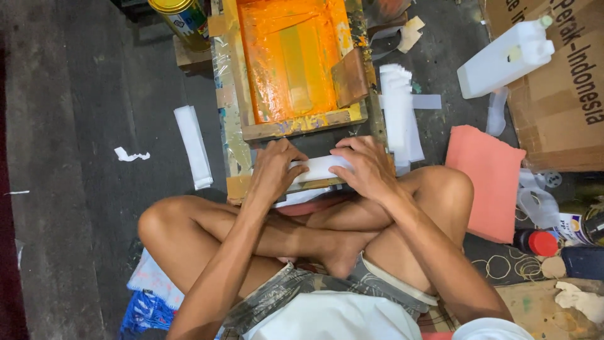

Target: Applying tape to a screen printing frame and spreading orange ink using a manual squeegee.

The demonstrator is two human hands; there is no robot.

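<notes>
Both hands press a white strip down just near of the wet orange screen frame.

From where I watch, the biggest hazard is the orange-inked wooden screen-printing frame [296,63] propped open just far of the hands: I judge that a knock from a lifting wrist could drop it or smear wet ink onto clean stock. The fanned stack of white paper strips [399,110] lies right of the frame, near enough that a sweeping elbow could scatter it. The narrow white paper strip [321,168] lies flat across the dark printing board [314,141], and could skew if one side drags. The left hand [274,170] covers its left end, the right hand [368,167] its right end; each grip is nearly closed, fingers curled over and pinning the strip's ends, the middle bare between them.
</notes>
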